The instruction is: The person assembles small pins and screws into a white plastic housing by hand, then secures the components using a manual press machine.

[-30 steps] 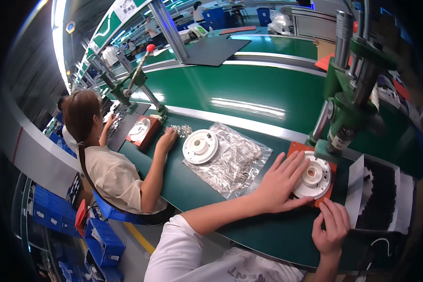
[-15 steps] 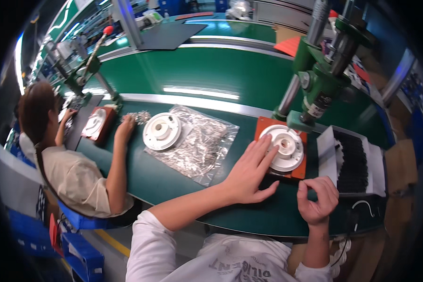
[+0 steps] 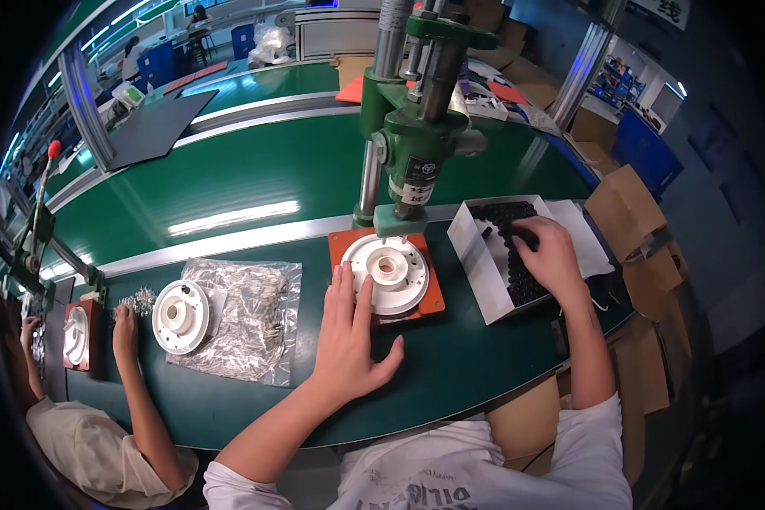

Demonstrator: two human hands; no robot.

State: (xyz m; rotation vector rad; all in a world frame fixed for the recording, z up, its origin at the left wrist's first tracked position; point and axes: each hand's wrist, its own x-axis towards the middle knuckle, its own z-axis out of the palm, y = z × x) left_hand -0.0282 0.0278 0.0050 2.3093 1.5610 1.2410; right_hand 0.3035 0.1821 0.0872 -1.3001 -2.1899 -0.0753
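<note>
A white round plastic part point(image 3: 410, 293) with a raised hub lies on an orange-red fixture block point(image 3: 434, 299). Flat fingers of my left hand point(image 3: 346, 348) rest on its left rim; the hand is open, thumb spread away. Over the fixture stands a green hand press point(image 3: 416, 149), its ram just above the part's far edge. My right hand point(image 3: 552, 255) reaches into a white box point(image 3: 482, 276) holding rows of small black parts point(image 3: 518, 276). Its thumb and fingers are closed around one black part, mostly hidden by the fingers.
Left of the fixture are a clear bag of thin silvery pieces point(image 3: 259, 327) and a second white round part point(image 3: 181, 316). A co-worker's hand point(image 3: 125, 331) is at a small pile of metal pieces point(image 3: 140, 299) farther left. Cardboard boxes point(image 3: 629, 208) stand at the right.
My right hand has moved from beside the fixture into the box of black parts. My left hand stays on the white part. The view has turned to the right.
</note>
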